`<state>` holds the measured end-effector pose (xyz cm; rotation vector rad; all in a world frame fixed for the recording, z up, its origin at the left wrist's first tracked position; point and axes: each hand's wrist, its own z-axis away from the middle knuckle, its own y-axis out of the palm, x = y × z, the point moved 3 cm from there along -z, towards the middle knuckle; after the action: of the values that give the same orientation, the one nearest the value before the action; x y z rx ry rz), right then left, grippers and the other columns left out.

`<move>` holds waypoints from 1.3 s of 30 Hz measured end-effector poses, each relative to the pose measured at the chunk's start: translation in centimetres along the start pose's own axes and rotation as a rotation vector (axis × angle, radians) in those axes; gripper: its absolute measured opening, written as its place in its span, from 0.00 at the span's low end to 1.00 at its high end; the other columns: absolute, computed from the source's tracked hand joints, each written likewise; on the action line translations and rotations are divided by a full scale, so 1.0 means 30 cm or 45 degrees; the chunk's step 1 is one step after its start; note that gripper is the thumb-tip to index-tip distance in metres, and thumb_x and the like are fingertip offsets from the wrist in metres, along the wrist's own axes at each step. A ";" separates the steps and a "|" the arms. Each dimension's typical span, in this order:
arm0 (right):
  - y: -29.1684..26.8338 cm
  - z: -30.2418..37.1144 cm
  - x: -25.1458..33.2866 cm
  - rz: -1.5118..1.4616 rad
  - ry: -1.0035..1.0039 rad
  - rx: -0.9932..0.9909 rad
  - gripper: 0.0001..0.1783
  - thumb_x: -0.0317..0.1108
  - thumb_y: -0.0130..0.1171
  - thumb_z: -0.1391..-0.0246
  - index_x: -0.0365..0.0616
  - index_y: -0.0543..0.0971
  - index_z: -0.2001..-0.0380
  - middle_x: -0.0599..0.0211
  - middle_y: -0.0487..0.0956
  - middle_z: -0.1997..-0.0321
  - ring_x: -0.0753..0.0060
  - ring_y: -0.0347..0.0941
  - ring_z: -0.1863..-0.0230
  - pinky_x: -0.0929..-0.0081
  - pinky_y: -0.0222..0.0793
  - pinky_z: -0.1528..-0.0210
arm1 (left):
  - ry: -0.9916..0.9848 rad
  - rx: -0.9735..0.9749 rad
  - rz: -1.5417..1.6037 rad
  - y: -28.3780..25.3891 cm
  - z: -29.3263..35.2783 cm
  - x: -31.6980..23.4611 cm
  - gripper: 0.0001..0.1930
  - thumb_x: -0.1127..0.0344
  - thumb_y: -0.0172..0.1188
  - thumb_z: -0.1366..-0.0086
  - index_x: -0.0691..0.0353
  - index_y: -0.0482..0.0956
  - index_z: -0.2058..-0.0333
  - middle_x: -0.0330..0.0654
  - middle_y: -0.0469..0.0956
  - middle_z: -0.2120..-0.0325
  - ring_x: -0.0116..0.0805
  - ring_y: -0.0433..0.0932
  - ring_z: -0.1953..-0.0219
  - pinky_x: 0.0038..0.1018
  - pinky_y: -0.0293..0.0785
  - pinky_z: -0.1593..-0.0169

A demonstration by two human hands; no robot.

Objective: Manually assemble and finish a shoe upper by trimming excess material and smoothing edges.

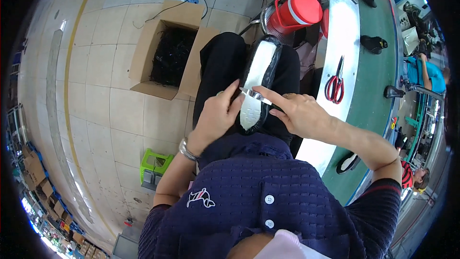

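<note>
On my lap lies a black shoe (259, 67) with its white sole turned up. A small shiny silvery piece (255, 94) crosses the narrow middle of the sole; I cannot make out its kind. My left hand (218, 115) is closed on the shoe's left edge, thumb and forefinger beside that piece. From the other side my right hand (302, 115) grips the shoe, its forefinger stretched onto the shiny piece and its thumb near the right edge. The remaining right fingers are curled and partly hidden.
Red-handled scissors (335, 88) lie on the white bench (322, 151) at my right, beside a green conveyor belt (371, 79) carrying several black shoes. A red bucket (299, 12) stands ahead. On the floor are an open cardboard box (143, 60) with dark scraps and a green stool (155, 163).
</note>
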<state>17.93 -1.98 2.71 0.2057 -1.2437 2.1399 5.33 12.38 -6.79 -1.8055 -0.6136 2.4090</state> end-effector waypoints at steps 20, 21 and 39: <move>-0.290 -0.035 0.049 0.039 -0.560 -0.688 0.35 0.34 0.57 0.44 0.60 0.59 0.33 0.56 0.80 0.74 0.54 0.77 0.77 0.63 0.74 0.75 | -0.328 0.315 1.371 0.081 -0.175 -0.028 0.39 0.57 0.55 0.33 0.53 0.43 0.30 0.42 0.60 0.37 0.29 0.61 0.38 0.26 0.59 0.38; -0.275 -0.057 0.004 0.004 -0.517 -0.690 0.38 0.34 0.59 0.45 0.63 0.57 0.32 0.53 0.81 0.70 0.52 0.77 0.76 0.63 0.74 0.72 | -0.354 0.353 1.362 0.085 -0.182 -0.035 0.39 0.58 0.55 0.33 0.53 0.43 0.30 0.42 0.60 0.37 0.28 0.60 0.38 0.25 0.59 0.38; -0.157 -0.093 -0.075 0.269 -0.375 -0.758 0.38 0.35 0.52 0.39 0.58 0.48 0.30 0.56 0.75 0.84 0.57 0.75 0.83 0.65 0.71 0.80 | -0.286 0.382 1.284 0.073 -0.200 0.015 0.40 0.58 0.57 0.34 0.54 0.44 0.30 0.42 0.57 0.35 0.31 0.58 0.36 0.26 0.54 0.35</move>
<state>23.02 0.89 3.64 0.1362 -2.0928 1.8437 11.18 12.13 -9.36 -1.9835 0.8491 3.0275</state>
